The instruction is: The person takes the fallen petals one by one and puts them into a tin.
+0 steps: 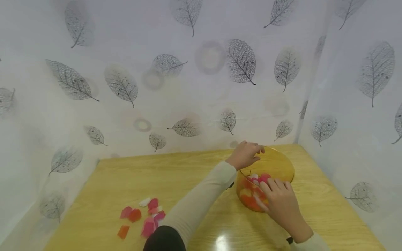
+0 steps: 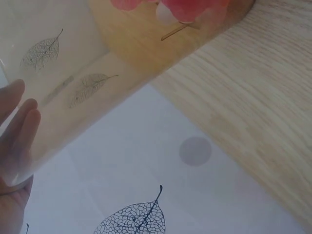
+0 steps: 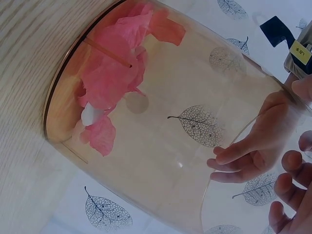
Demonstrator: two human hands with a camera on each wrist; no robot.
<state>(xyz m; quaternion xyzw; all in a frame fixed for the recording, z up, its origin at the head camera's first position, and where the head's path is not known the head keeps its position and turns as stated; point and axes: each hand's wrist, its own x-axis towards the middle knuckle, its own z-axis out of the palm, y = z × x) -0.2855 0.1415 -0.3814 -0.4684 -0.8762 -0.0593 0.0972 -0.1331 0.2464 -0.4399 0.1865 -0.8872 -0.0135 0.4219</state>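
A see-through, amber-tinted vase stands at the right of the wooden table. Pink, red, orange and white petals lie in its bottom, with a thin brown stick beside them. My left hand grips the vase's far rim; in the left wrist view the wall passes between fingers and thumb. Nearer to me, my right hand holds the near rim, its thumb low against the outside. Through the wall, the right wrist view shows the left hand's fingers at the rim.
Loose pink, red, orange and white petals are scattered on the table, left of my left sleeve. A pale wall covering printed with leaf skeletons rises behind the table and along both sides.
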